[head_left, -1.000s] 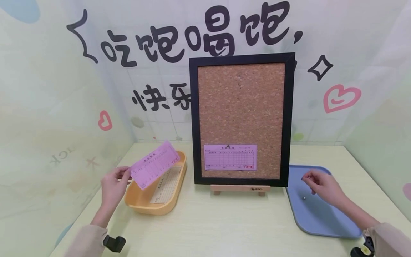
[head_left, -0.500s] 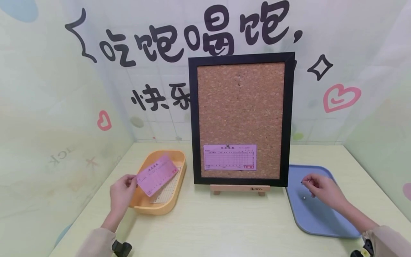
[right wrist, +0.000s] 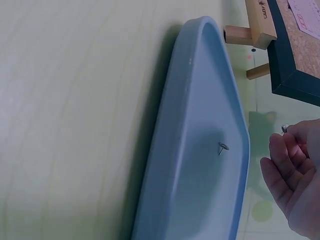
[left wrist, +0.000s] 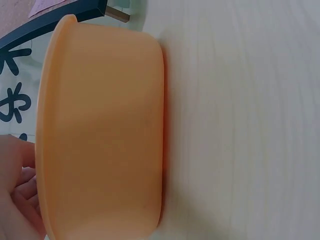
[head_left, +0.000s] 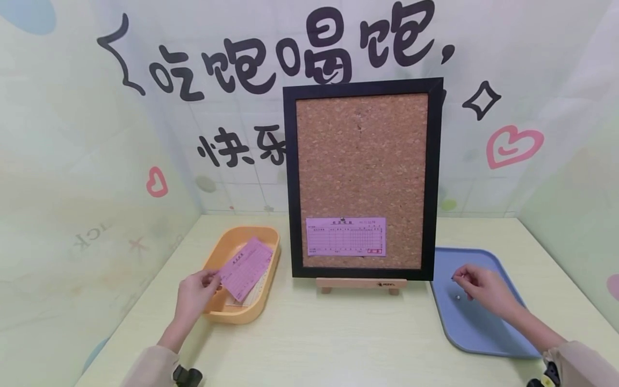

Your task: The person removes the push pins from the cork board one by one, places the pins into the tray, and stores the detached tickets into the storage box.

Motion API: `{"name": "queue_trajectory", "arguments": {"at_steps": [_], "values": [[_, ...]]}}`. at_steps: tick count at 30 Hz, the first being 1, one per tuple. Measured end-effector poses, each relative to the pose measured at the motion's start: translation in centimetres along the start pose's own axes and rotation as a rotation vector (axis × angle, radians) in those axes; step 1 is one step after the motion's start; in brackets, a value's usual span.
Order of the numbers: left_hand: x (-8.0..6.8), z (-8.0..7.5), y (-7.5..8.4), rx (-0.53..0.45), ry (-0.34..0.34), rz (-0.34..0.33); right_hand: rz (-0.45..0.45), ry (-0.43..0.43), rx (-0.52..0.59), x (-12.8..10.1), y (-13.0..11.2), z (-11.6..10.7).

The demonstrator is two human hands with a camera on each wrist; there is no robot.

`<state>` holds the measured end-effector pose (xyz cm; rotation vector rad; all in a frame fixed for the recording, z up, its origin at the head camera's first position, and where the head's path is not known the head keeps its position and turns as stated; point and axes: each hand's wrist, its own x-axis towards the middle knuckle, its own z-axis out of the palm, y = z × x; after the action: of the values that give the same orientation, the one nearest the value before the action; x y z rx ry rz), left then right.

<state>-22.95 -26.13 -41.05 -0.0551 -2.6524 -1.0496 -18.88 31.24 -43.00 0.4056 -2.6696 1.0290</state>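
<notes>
My left hand (head_left: 195,293) pinches a pink slip (head_left: 245,267) by its near corner, just over the orange tray (head_left: 220,314), whose outer wall (left wrist: 100,135) fills the left wrist view. Another printed slip lies in that tray under the pink one. A second pink slip (head_left: 346,236) is pinned low on the cork board (head_left: 361,156), which stands on a small wooden easel (head_left: 360,284). My right hand (head_left: 476,285) hovers over the blue tray (head_left: 483,333) and pinches a small metal pin (right wrist: 284,128) at its fingertips. One more pin (right wrist: 222,147) lies in that tray (right wrist: 200,100).
The pale table (head_left: 338,333) is walled on three sides by printed panels (head_left: 72,161). The board and easel stand between the two trays.
My left hand has lowered the pink slip and brought it right, down toward the orange tray. The right hand has barely moved over the blue tray.
</notes>
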Motion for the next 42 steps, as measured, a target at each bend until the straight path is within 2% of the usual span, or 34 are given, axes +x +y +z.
{"name": "queue_trajectory", "arguments": {"at_steps": [5,11,18,26,36,42], "values": [[0.2,0.0,-0.2,-0.024,-0.026,0.028,0.016,-0.006,-0.010,-0.1,-0.1,0.0],[0.4,-0.2,-0.8,-0.060,-0.071,0.031,0.015,-0.005,-0.001,-0.1,0.0,0.1],[0.4,-0.1,-1.1,-0.038,-0.114,0.031,-0.011,0.003,0.016,-0.4,0.3,0.2],[0.5,0.1,-1.3,0.031,-0.138,0.059,0.040,-0.079,-0.008,-0.5,0.4,0.3],[0.7,0.4,-1.3,0.084,-0.208,0.040,-0.012,-0.181,-0.011,-0.7,1.2,-0.1],[0.7,0.6,-1.2,0.107,-0.211,0.055,0.009,-0.233,-0.017,-1.1,1.8,0.2]]}}
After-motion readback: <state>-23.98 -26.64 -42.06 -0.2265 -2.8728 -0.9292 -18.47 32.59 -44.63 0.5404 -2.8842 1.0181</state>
